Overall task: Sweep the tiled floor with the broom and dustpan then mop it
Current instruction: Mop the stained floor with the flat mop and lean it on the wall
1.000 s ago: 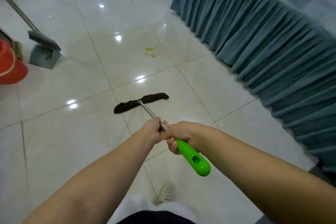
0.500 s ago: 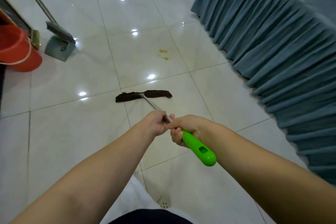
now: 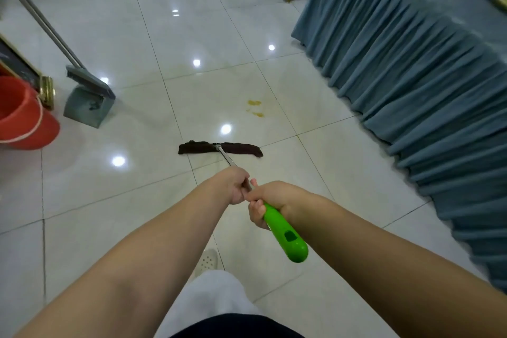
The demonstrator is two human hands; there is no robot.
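1. One mop (image 3: 219, 149), dark head flat on tiles.
2. One broom (image 3: 87, 82), far left.
3. One dustpan (image 3: 86, 108), beneath the broom.
4. One red bucket (image 3: 22, 115), left edge.
5. Two hands: left hand (image 3: 233, 184), right hand (image 3: 271, 200).
6. One yellow stain (image 3: 255, 107), far of mop.

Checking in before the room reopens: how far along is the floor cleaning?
Sweeping looks done: broom and dustpan stand parked by the red bucket. Mopping is under way: left hand and right hand grip the mop. The yellow stain ahead remains.
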